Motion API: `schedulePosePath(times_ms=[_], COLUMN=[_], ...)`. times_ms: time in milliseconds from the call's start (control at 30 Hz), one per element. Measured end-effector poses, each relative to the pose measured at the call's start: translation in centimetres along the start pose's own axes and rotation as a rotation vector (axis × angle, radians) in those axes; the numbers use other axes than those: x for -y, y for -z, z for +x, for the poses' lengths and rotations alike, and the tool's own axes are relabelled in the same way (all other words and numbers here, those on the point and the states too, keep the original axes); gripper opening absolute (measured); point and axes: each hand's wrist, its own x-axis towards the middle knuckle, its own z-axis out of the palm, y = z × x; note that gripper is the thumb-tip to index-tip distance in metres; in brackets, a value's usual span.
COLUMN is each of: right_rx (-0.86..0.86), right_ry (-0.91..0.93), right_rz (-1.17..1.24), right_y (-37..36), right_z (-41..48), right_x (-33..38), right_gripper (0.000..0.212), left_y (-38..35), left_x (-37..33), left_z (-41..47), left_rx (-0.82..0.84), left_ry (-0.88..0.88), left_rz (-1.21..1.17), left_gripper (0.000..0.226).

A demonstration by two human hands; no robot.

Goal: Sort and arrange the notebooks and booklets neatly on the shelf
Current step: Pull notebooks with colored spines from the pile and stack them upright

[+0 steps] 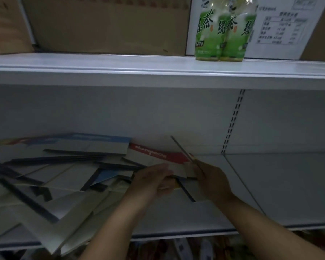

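Note:
A loose heap of notebooks and booklets [60, 177] with dark spines covers the left half of the white shelf [281, 186]. A red-banded notebook [158, 155] lies at the heap's right end. My left hand [154, 180] grips the near edge of a notebook there, fingers curled round it. My right hand [212, 180] holds a thin notebook [182, 149] that stands on edge and tilts back toward the rear wall. What lies under both hands is hidden.
The shelf above carries a pack of green tea bottles [225, 32], cardboard boxes [105, 25] and a white label sheet [281, 29]. A slotted upright [233, 121] divides the back wall. The shelf's front lip [195, 234] runs below my forearms.

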Motion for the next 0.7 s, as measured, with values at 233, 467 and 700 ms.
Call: schedulePosePath(times_ms=[233, 467, 700], right_rx=[0.220, 0.009, 0.444], right_ry=[0.354, -0.036, -0.038], right_rz=[0.302, 0.532, 0.214], right_y=[-0.4, 1.8, -3.7], right_z=[-4.3, -0.6, 1.8], right_x=[8.8, 2.4, 0.1], right_gripper=[0.033, 0.029, 0.046], left_y=[0.2, 3.2, 3.8], left_x=[1.1, -1.4, -1.8], left_z=[0.4, -0.3, -1.7], left_rx=[-0.182, -0.413, -0.476], left_ry=[-0.084, -0.228, -0.259], left_rz=[-0.133, -0.196, -0.272], left_gripper=[0.024, 0.038, 0.022])
